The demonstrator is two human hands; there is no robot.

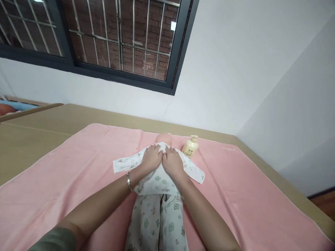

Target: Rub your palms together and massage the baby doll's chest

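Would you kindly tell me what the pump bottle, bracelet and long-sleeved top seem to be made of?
Pump bottle: probably smooth plastic, judging by its moulded-looking pump head. Bracelet: likely polished metal, from its silvery glint. Long-sleeved top: matte, printed fabric, with soft creases; fibre unclear.

On the table (44, 120) lay a blanket (230, 188) bearing a doll (160, 138), head (165, 138) far, shirt (157, 184) nearer, trousers (146, 223) nearest, with a bottle (190, 147) right of the head and a window (115, 71) far left.

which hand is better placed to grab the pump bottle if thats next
Right, probably: the right hand is nearer the pump bottle, on its side; the left hand lies farther across the white top.
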